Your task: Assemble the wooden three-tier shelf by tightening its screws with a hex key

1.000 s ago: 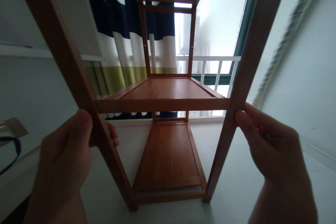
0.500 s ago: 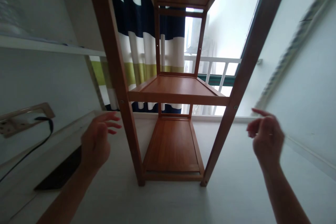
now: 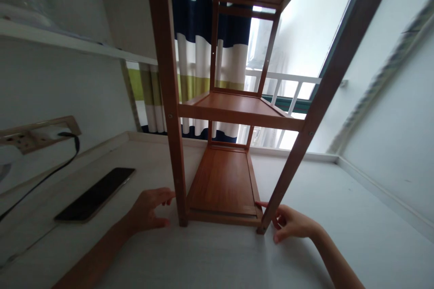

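Note:
A brown wooden shelf rack [image 3: 224, 180] stands upright in front of me, its shelves stacked between slanting posts. My left hand [image 3: 149, 212] is beside the foot of the left post, its index fingertip at or very near the wood. Its thumb and fingers are apart. My right hand [image 3: 291, 222] is at the foot of the right post. Its index finger reaches past the post to the edge of the bottom shelf, while the thumb sits apart outside the post. The post hides part of that finger.
On the white surface to the left lies a black phone [image 3: 95, 195]. A power strip [image 3: 40, 135] with a plugged-in black cable is by the left wall. Behind the rack hang a striped curtain [image 3: 193, 58] and a white railing [image 3: 294, 95].
Both hands have come down and inward from either side to the feet of the rack's front posts. My view has shifted slightly, and the phone shows in full.

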A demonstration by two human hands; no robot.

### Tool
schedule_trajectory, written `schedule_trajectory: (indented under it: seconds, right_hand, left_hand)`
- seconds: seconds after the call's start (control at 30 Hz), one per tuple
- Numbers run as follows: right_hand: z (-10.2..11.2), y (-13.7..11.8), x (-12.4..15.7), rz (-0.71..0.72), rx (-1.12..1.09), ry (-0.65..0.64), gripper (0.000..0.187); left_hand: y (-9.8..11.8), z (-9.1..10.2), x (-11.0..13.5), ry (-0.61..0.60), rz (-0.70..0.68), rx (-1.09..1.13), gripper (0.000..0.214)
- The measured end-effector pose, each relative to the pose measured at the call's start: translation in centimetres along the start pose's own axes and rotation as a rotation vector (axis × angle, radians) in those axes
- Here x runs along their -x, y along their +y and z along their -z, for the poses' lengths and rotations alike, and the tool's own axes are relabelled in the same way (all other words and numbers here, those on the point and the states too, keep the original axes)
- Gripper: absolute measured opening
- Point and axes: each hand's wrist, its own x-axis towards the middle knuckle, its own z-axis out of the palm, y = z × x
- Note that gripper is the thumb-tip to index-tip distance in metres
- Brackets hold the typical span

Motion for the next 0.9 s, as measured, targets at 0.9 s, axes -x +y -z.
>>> schedule_trajectory:
  seconds: [0.9]
  right_hand:
    - [-1.9, -1.7, -0.3, 0.031, 0.107, 0.082, 0.067]
  left_hand:
    - [1.3, -0.8, -1.0, -0.052, -0.182, -0.178, 0.04]
